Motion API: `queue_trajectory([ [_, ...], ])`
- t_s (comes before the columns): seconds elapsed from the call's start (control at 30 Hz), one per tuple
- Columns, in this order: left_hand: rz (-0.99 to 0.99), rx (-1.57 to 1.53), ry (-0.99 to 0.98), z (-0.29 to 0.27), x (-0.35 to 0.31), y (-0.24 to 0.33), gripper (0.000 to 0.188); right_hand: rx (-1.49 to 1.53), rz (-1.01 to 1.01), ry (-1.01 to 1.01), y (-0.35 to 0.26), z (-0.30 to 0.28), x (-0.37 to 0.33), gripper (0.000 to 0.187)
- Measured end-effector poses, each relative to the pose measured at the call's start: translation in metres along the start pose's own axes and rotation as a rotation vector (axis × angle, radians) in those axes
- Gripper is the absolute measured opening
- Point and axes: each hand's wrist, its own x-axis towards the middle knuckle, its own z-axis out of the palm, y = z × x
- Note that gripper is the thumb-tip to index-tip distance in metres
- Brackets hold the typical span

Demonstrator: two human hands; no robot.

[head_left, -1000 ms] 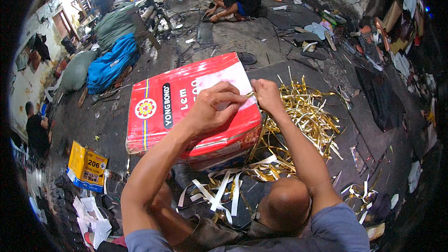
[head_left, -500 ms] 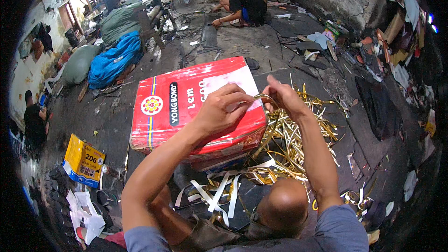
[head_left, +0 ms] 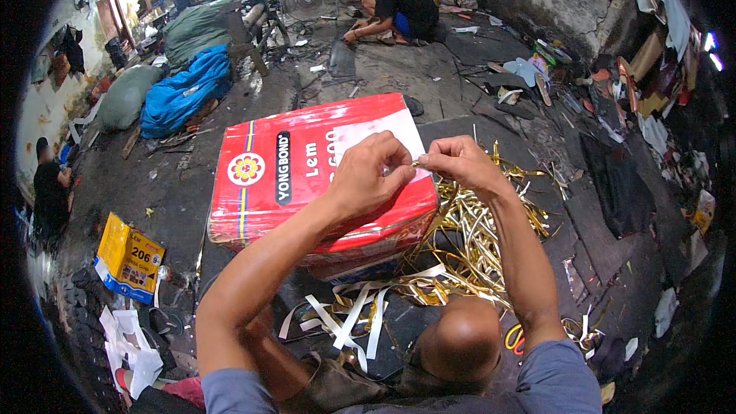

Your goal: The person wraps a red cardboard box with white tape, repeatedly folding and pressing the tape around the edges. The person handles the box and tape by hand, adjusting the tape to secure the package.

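Yellow-and-blue card forms the small carton (head_left: 126, 261) on our far left, tilted on the dark floor above some crumpled white plastic sheeting (head_left: 134, 346). Next comes the large red carton (head_left: 261, 215), right in front of us, with loose white strips (head_left: 356, 326) lying crossed on the floor on our side of it. Over the red carton's right part is our left hand (head_left: 376, 169), thumb and forefinger brought together on a narrow gold strip (head_left: 417, 163), held near the carton's right edge. Our right hand (head_left: 464, 162) meets it there, thumb and fingertips pinched on the same strip, the two pinches nearly touching. Farther right, a heap of gold strips (head_left: 471, 241) spreads beside the carton, and red-and-yellow scissor handles (head_left: 514, 339) show by our right forearm.

As we judge it, the strip could slip or crease if either pinch loosened or we pulled unevenly; so little shows between our fingers that we cannot tell how firm the hold is. Loose strands might also snag our right wrist, being so close to it.

Half a second ago the strip arched between our hands, with our right fingers spread; now they are drawn together beside the left, which has barely shifted.
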Motion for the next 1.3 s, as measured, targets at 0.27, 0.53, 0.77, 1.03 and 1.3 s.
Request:
queue_trajectory([
  [0.27, 0.371, 0.224, -0.038, -0.001, 0.002, -0.005, 0.011, 0.325, 0.162, -0.013, 0.002, 0.000, 0.000, 0.027],
  [0.53, 0.052, -0.116, 0.028, -0.005, -0.004, 0.001, 0.010, 0.154, 0.094, -0.021, 0.006, -0.005, 0.007, 0.025],
  [0.77, -0.098, -0.148, -0.027, -0.008, -0.002, 0.007, 0.017, 0.186, 0.084, 0.027, 0.005, 0.002, 0.004, 0.025],
  [1.03, 0.352, 0.066, -0.024, -0.007, -0.003, -0.015, 0.013, 0.320, 0.062, 0.007, 0.016, 0.006, 0.007, 0.026],
  [1.3, 0.264, -0.001, -0.065, -0.007, -0.001, -0.008, 0.014, 0.775, 0.056, -0.161, 0.040, 0.006, 0.006, 0.018],
])
